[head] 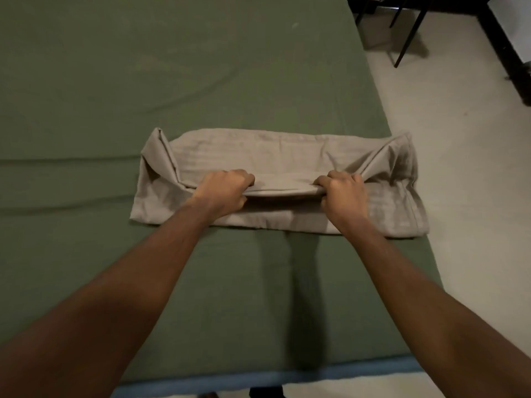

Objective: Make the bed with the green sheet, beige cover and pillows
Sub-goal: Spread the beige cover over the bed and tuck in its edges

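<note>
Green sheet spread flat over the mattress, a few shallow creases, reaching the right edge beside the pale floor; that step looks done. Beige cover lies on it toward the right edge as a folded bundle, both ends flapped up, so by my reckoning unfolding has barely begun and spreading remains; no pillows in view. Left hand and right hand sit near each other at the bundle's middle, fingers of each curled tight over the upper fold's near hem, raising it slightly off the layer beneath
</note>
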